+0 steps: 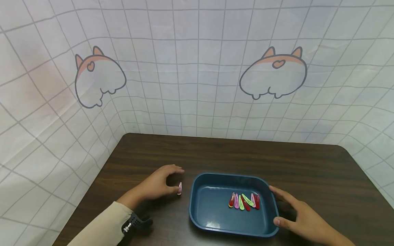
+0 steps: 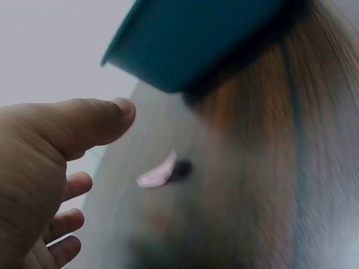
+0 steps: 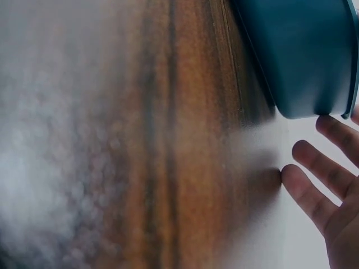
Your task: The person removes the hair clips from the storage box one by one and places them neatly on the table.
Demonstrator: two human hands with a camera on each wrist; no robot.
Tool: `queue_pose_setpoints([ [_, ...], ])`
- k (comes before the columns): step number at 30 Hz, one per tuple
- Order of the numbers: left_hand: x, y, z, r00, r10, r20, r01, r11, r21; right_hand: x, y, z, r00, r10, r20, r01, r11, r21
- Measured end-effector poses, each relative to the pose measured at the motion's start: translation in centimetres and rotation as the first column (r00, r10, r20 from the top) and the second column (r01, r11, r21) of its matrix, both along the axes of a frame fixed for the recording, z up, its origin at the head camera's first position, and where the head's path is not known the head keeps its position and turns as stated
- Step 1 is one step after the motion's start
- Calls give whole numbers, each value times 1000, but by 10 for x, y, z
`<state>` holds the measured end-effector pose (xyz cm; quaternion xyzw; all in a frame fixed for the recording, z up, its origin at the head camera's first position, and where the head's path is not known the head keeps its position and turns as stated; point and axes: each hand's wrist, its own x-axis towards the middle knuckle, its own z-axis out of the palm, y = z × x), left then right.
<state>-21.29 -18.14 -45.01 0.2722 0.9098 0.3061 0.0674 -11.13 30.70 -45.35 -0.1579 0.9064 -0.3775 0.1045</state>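
Observation:
A pink snap hair clip (image 1: 180,189) is just off my left thumb tip, left of the blue tray (image 1: 227,232). My left hand (image 1: 157,184) has its thumb and fingers spread apart and holds nothing. In the left wrist view the pink clip (image 2: 158,172) shows apart from the thumb, with a dark spot beside it. Inside the tray, several red, pink and green hair clips (image 1: 241,201) lie in a row right of its middle. My right hand (image 1: 303,218) rests at the tray's right side, fingers loosely extended, with a fingertip touching the wall in the right wrist view.
The dark wood-grain table (image 1: 227,150) lies under the tray and both hands. A white gridded curtain (image 1: 197,68) with cartoon animals rises behind and at both sides. A black watch or wrist strap (image 1: 136,222) sits on my left wrist.

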Motion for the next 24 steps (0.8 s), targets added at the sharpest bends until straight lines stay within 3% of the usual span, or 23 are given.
queue_pose_setpoints([
  [9, 3, 23, 23, 998, -36, -42, 38, 998, 41, 0, 0, 1, 1000, -3, 16, 3, 1000, 6],
  [16, 16, 40, 35, 998, -50, -36, 54, 994, 100, -1, 1, 1, 999, 9, 36, -8, 1000, -11],
  [24, 27, 63, 45, 992, -106, -73, 113, 989, 98, -3, 2, 1, 999, 9, 44, -9, 1000, -16],
])
